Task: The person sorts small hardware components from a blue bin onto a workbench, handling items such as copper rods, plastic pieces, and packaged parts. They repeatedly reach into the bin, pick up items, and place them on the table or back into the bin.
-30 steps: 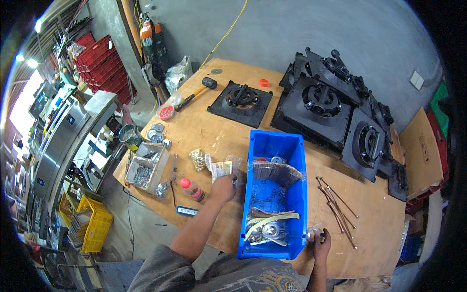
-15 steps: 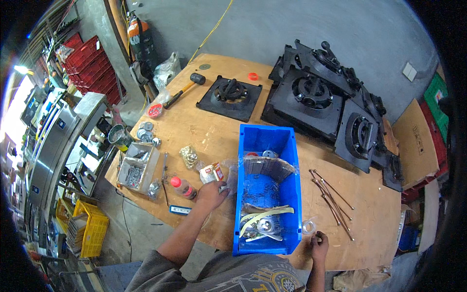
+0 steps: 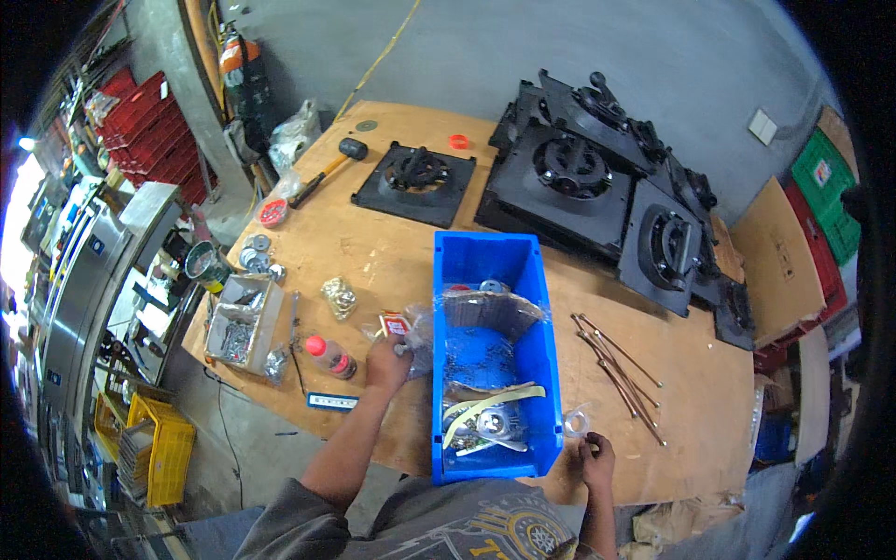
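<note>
My left hand (image 3: 386, 365) is closed beside a crumpled clear plastic bag (image 3: 420, 343), left of the blue bin (image 3: 547, 373). A small red and white box (image 3: 395, 324) lies just beyond its fingers. What the fingers hold is hard to make out. My right hand (image 3: 597, 459) is at the table's near edge, right of the bin, its fingers curled together. They are close to a clear ring-shaped roll (image 3: 577, 424); anything pinched in them is too small to tell. A cardboard piece (image 3: 495, 313) divides the bin, with pale strips (image 3: 481, 409) and metal parts at its near end.
Black burner plates (image 3: 571, 191) are stacked at the back right, and one burner plate (image 3: 417, 184) lies alone near a mallet (image 3: 329, 172). Thin metal rods (image 3: 621, 378) lie at right. At left are a red-capped bottle (image 3: 331, 357), a hardware tray (image 3: 245, 322) and a gold-coloured bag (image 3: 339, 297).
The whole view has shifted slightly, moving the scene left. My right hand's fingers have come a little closer to the clear roll. My left hand stays beside the plastic bag.
</note>
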`<action>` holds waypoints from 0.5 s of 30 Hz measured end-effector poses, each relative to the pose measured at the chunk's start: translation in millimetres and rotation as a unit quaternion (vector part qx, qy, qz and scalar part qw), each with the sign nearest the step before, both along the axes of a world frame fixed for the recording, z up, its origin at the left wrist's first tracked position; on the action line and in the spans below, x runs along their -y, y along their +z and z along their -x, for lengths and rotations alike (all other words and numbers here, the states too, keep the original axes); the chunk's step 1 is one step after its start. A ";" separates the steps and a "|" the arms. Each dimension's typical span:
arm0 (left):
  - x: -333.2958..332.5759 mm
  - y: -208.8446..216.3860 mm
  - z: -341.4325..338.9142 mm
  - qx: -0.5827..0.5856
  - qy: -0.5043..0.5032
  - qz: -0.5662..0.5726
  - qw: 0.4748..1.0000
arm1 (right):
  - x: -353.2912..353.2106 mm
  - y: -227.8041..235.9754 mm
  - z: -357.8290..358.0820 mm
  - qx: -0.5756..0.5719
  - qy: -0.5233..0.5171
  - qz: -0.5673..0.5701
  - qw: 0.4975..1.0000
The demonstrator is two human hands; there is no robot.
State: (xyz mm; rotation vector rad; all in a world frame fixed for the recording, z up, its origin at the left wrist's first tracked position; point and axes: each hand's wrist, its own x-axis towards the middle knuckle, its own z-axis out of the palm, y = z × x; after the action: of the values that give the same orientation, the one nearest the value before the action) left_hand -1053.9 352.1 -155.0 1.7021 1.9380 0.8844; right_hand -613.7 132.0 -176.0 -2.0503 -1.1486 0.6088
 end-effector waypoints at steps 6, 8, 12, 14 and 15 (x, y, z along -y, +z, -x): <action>7.5 91.5 -12.9 0.038 0.058 -0.111 0.991 | 9.0 25.5 -0.6 0.020 -0.024 0.008 0.999; 15.3 133.7 -11.3 0.051 0.035 -0.161 0.985 | 4.1 41.8 5.2 -0.003 -0.023 -0.009 1.000; 21.9 158.0 -6.9 0.031 0.016 -0.200 0.979 | -26.2 102.0 43.7 -0.024 0.023 -0.041 0.999; 34.2 169.5 -7.8 0.079 0.017 -0.221 0.972 | -35.2 111.7 54.3 -0.029 0.051 -0.047 0.997; 47.1 175.5 -4.2 0.101 0.031 -0.230 0.967 | -39.4 113.4 55.8 -0.043 0.062 -0.050 0.996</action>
State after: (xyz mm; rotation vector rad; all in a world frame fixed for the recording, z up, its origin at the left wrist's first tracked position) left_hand -1049.6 305.0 20.6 1.7089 1.7470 1.5642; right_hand -669.5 171.4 -62.6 -1.8611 -1.2364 0.6788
